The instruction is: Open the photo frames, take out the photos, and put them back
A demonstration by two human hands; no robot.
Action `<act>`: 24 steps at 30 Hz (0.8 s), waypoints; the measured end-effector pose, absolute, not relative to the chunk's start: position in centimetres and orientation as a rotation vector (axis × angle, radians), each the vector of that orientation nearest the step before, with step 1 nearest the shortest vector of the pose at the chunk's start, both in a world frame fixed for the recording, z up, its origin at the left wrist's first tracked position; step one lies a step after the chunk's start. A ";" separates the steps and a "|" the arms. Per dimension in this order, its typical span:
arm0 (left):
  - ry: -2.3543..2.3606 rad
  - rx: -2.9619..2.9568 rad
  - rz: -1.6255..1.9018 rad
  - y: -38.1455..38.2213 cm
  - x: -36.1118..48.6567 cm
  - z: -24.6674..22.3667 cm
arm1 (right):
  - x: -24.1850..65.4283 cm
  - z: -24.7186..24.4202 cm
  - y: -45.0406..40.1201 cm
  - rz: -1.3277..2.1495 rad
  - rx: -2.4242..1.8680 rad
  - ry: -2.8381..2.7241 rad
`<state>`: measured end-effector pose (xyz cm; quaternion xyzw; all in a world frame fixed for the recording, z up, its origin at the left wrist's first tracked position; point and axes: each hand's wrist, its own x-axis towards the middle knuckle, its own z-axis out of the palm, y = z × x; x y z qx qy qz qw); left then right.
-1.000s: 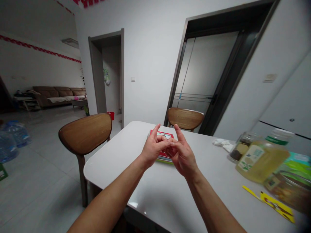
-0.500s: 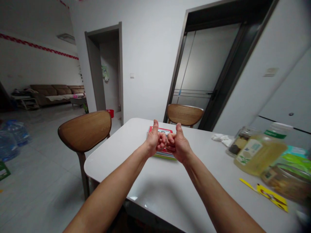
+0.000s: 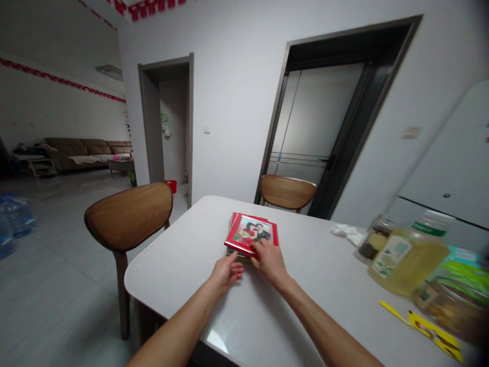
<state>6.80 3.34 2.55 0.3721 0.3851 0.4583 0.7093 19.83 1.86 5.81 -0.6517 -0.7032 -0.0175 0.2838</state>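
Observation:
A red photo frame [image 3: 234, 238] holding a picture of two people lies slightly askew on a small stack [image 3: 232, 252] of flat items on the white table [image 3: 183, 255]. My right hand [image 3: 268, 261] pinches the frame's near edge, fingers on top and thumb lower down at the rim. Just left of it, my left hand [image 3: 226, 273] is open beside the stack's near left corner, its thumb pointing toward the frame and its fingers loosely curved. Most of the stack is hidden under the frame.
Along the table's right side stand a jug of yellow liquid [image 3: 410, 260], a glass jar [image 3: 376, 237] and a clear food container [image 3: 453, 306]. White tissue [image 3: 347, 233] and a yellow wrapper [image 3: 435, 334] lie nearby. Wooden chairs stand left [image 3: 132, 214] and behind [image 3: 288, 192].
My hands were in front of the stack, fingers curled and thumbs up. They have lowered and parted; the right now grips the frame's edge, the left has opened. The view has tilted up slightly.

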 end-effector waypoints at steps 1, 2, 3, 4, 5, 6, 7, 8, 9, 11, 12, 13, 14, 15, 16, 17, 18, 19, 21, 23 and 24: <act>0.822 0.831 1.069 3.0 7.0 2.6 | 19.5 5.7 1.1 -0.050 -1.730 -1.922; 0.791 0.841 1.121 2.6 7.3 2.7 | 19.2 5.7 0.2 -0.033 -1.703 -1.952; 0.765 0.851 1.170 2.0 7.6 3.0 | 19.0 5.8 -0.7 0.009 -1.661 -1.958; 0.746 0.855 1.208 1.3 7.8 3.3 | 18.9 5.9 -1.5 0.080 -1.604 -1.928; 0.739 0.871 1.241 0.3 8.0 3.7 | 18.9 6.2 -2.4 0.185 -1.541 -1.851; 0.741 0.913 1.275 -0.7 8.0 4.2 | 19.0 6.6 -3.2 0.314 -1.478 -1.723; 0.746 0.987 1.305 -1.8 8.0 4.6 | 19.2 7.0 -4.0 0.457 -1.423 -1.549; 0.753 1.123 1.343 -3.0 7.8 5.1 | 19.5 7.5 -4.8 0.594 -1.374 -1.353; 0.749 1.302 1.378 -4.1 7.6 5.5 | 19.9 7.9 -5.5 0.721 -1.322 -1.165; 0.662 1.733 1.429 -6.1 6.9 6.0 | 20.6 8.6 -7.1 0.927 -1.204 -0.895; 0.586 1.939 1.449 -6.9 6.5 6.1 | 21.0 8.7 -7.9 0.993 -1.148 -0.823; 0.497 2.134 1.463 -7.5 6.1 6.1 | 21.3 8.7 -8.7 1.044 -1.102 -0.782; 0.407 2.312 1.465 -7.9 5.8 5.9 | 21.6 8.6 -9.5 1.084 -1.070 -0.760; 0.329 2.472 1.454 -8.2 5.6 5.5 | 21.9 8.3 -10.2 1.119 -1.055 -0.742; 0.279 2.607 1.445 -8.5 5.4 5.1 | 22.0 8.0 -10.8 1.153 -1.054 -0.725; 0.260 2.718 1.444 -8.7 5.4 4.5 | 22.1 7.5 -11.2 1.187 -1.061 -0.713; 0.263 2.804 1.454 -8.9 5.5 4.0 | 22.1 7.1 -11.5 1.225 -1.070 -0.704; 0.290 2.859 1.483 -9.1 5.6 3.4 | 22.0 6.6 -11.5 1.266 -1.080 -0.700; 0.381 2.898 1.558 -9.4 6.0 2.3 | 21.7 5.7 -11.2 1.339 -1.084 -0.697; 0.448 2.936 1.543 -9.6 6.3 1.5 | 21.3 4.9 -10.4 1.394 -1.083 -0.711; 0.475 2.965 1.502 -9.6 6.3 1.2 | 21.1 4.5 -10.0 1.401 -1.096 -0.728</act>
